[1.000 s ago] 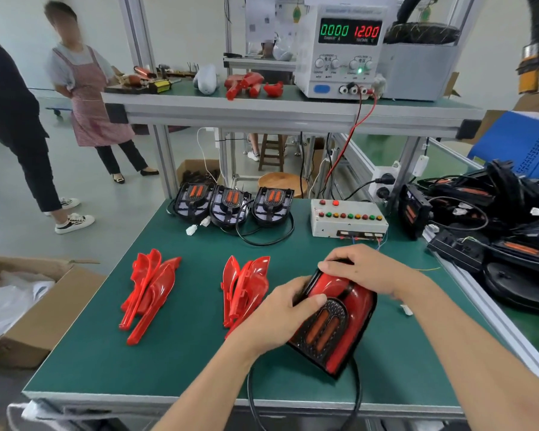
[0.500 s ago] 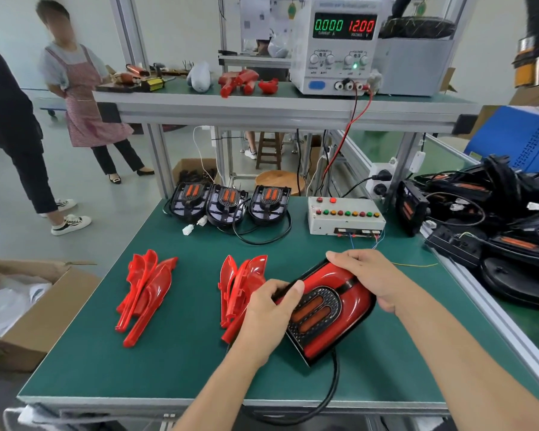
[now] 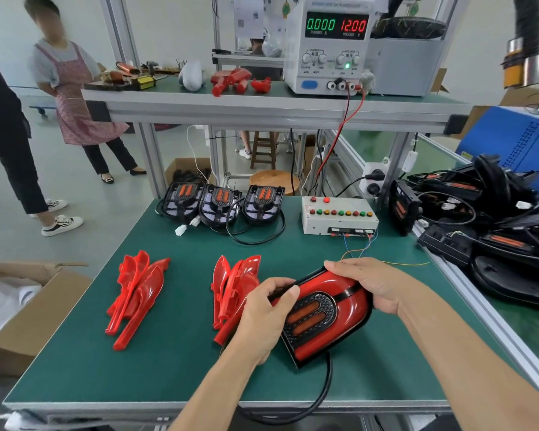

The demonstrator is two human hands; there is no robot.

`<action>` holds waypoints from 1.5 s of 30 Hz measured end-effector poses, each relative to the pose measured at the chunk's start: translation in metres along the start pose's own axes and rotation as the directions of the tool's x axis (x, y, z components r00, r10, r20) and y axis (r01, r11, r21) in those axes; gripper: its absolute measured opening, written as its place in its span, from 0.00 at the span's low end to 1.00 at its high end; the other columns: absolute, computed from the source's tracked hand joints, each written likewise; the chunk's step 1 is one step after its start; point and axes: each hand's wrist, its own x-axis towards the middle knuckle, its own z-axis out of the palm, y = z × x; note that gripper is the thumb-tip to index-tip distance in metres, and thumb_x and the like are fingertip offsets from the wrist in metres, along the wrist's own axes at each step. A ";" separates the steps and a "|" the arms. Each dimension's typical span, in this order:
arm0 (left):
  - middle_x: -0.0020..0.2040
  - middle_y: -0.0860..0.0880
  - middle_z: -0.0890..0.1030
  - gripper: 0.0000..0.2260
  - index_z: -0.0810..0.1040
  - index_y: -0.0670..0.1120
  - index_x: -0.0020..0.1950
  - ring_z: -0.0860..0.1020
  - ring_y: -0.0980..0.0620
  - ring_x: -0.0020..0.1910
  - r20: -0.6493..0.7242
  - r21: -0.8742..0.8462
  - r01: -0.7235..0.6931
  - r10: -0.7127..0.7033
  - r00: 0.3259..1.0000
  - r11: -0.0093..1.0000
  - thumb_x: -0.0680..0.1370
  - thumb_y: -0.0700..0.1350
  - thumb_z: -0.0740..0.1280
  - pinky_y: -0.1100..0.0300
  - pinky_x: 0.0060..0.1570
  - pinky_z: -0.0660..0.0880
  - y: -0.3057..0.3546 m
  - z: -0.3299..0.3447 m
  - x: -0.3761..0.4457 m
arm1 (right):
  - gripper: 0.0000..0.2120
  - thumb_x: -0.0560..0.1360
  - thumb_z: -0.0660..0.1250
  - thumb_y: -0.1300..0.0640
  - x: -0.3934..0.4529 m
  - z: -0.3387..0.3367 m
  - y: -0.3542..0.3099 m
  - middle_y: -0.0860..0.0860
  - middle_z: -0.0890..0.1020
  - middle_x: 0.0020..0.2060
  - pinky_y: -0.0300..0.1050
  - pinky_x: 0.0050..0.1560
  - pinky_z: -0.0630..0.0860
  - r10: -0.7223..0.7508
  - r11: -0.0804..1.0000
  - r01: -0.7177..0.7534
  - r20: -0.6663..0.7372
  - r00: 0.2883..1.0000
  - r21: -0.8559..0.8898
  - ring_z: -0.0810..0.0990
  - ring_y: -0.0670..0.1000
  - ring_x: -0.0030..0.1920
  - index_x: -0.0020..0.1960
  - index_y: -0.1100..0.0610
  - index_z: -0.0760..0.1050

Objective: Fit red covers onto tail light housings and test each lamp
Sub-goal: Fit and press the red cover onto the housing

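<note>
Both hands grip covered tail light (image 3: 327,312): left hand (image 3: 263,318) near edge, right hand (image 3: 369,283) far end (amber strips unlit).

Open green mat (image 3: 175,362) lies ahead of you at near left and between the two stacks of red covers (image 3: 136,295) (image 3: 232,290). At the far edge, three bare housings (image 3: 221,205) and the button box (image 3: 338,214) block your reach. A heap of black housings and cables (image 3: 495,225) crowds the right side.
</note>
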 end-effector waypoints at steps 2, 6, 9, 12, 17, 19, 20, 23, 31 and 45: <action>0.50 0.51 0.87 0.05 0.83 0.48 0.56 0.85 0.53 0.51 0.009 -0.006 -0.004 0.004 1.000 1.000 0.81 0.43 0.71 0.61 0.50 0.80 0.000 0.000 0.000 | 0.12 0.64 0.79 0.48 0.001 0.001 0.001 0.61 0.86 0.43 0.50 0.43 0.84 -0.005 1.000 0.005 -0.006 1.000 0.007 0.85 0.57 0.39 0.38 0.56 0.86; 0.51 0.48 0.86 0.05 0.83 0.48 0.56 0.85 0.49 0.53 0.011 -0.002 -0.017 0.017 1.000 1.000 0.81 0.43 0.70 0.55 0.55 0.82 -0.001 -0.001 0.000 | 0.12 0.63 0.80 0.47 0.001 0.001 0.003 0.61 0.86 0.43 0.51 0.44 0.84 -0.008 1.000 0.008 -0.011 1.000 0.005 0.85 0.58 0.39 0.38 0.56 0.86; 0.51 0.48 0.87 0.05 0.84 0.49 0.56 0.85 0.49 0.53 0.017 -0.002 -0.030 0.030 0.999 1.000 0.81 0.43 0.70 0.55 0.55 0.81 -0.001 0.000 0.000 | 0.13 0.62 0.80 0.47 0.001 0.001 0.004 0.61 0.86 0.42 0.51 0.43 0.84 -0.008 1.000 0.008 -0.022 1.000 0.016 0.85 0.58 0.38 0.37 0.56 0.86; 0.52 0.48 0.87 0.06 0.84 0.50 0.56 0.85 0.48 0.53 0.036 -0.039 -0.017 0.018 0.999 0.999 0.81 0.43 0.70 0.56 0.52 0.82 0.002 0.000 -0.001 | 0.12 0.62 0.80 0.48 0.000 0.001 0.004 0.60 0.86 0.41 0.51 0.42 0.84 -0.002 1.000 0.002 -0.032 0.999 0.017 0.85 0.58 0.38 0.37 0.56 0.86; 0.52 0.45 0.87 0.08 0.86 0.50 0.55 0.86 0.45 0.52 0.055 -0.141 0.036 -0.029 0.998 0.989 0.81 0.40 0.70 0.57 0.49 0.82 0.006 0.003 -0.002 | 0.10 0.63 0.79 0.50 -0.002 0.003 0.003 0.60 0.86 0.40 0.51 0.41 0.84 0.002 1.000 -0.001 -0.050 0.999 0.019 0.85 0.57 0.37 0.36 0.56 0.85; 0.51 0.44 0.87 0.08 0.87 0.50 0.54 0.86 0.45 0.51 0.056 -0.187 0.070 -0.060 0.997 0.980 0.81 0.39 0.70 0.56 0.48 0.83 0.008 0.005 -0.003 | 0.09 0.65 0.79 0.51 -0.002 0.003 0.003 0.59 0.86 0.39 0.51 0.41 0.84 0.000 1.000 0.001 -0.056 0.998 0.015 0.85 0.57 0.36 0.34 0.56 0.85; 0.51 0.43 0.87 0.08 0.87 0.49 0.55 0.86 0.44 0.51 0.056 -0.207 0.085 -0.075 0.996 0.975 0.81 0.39 0.70 0.55 0.48 0.83 0.009 0.005 -0.003 | 0.09 0.67 0.79 0.52 -0.002 0.003 0.003 0.59 0.86 0.39 0.51 0.42 0.84 -0.001 1.000 0.002 -0.059 0.998 0.011 0.85 0.57 0.36 0.34 0.56 0.85; 0.51 0.40 0.87 0.08 0.85 0.45 0.57 0.86 0.41 0.51 0.060 -0.259 0.131 -0.119 0.991 0.957 0.80 0.37 0.70 0.52 0.46 0.83 0.011 0.006 -0.002 | 0.09 0.70 0.78 0.53 -0.002 0.002 0.003 0.61 0.86 0.40 0.54 0.46 0.84 -0.007 1.000 0.006 -0.070 0.998 -0.008 0.85 0.58 0.37 0.39 0.58 0.84; 0.50 0.38 0.87 0.08 0.85 0.42 0.57 0.86 0.41 0.49 0.074 -0.322 0.200 -0.186 0.980 0.925 0.81 0.36 0.69 0.51 0.44 0.83 0.014 0.008 -0.001 | 0.15 0.68 0.78 0.51 -0.001 -0.003 -0.001 0.61 0.86 0.43 0.51 0.47 0.84 -0.009 0.998 0.008 -0.022 1.000 -0.061 0.84 0.58 0.41 0.47 0.61 0.82; 0.54 0.37 0.86 0.09 0.82 0.42 0.61 0.85 0.38 0.54 0.159 -0.278 0.193 -0.153 0.975 0.941 0.83 0.38 0.65 0.48 0.49 0.83 0.011 0.006 0.002 | 0.18 0.62 0.81 0.50 0.006 -0.010 0.008 0.64 0.86 0.47 0.52 0.43 0.84 0.022 1.000 -0.022 -0.004 1.000 -0.002 0.86 0.59 0.41 0.46 0.61 0.86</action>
